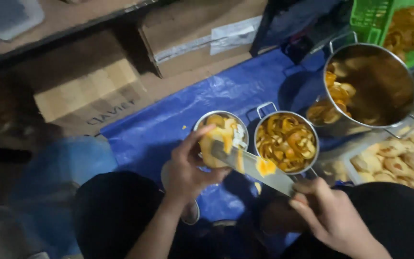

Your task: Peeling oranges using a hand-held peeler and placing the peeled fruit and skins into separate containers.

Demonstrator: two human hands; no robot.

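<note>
Hands at work above a blue tarp (168, 124): your left hand (188, 168) curls its fingers around a yellow-orange fruit (214, 144), thumb pressed on top, holding it just over a small steel pot (238, 125). Your right hand (329, 216) is closed on the handle of a broad-bladed knife (257, 168), whose blade runs up and left to touch the fruit; a scrap of peel (266, 166) lies on the flat of the blade. Beside the small pot, toward the tarp's right edge, a second steel pot (287, 141) is filled with orange peelings. A large steel pot (370, 84) near the far right corner holds more pieces. Peeled pale fruits (398, 163) lie heaped at the right. Cardboard boxes (97, 93) border the tarp's far edge.
</note>
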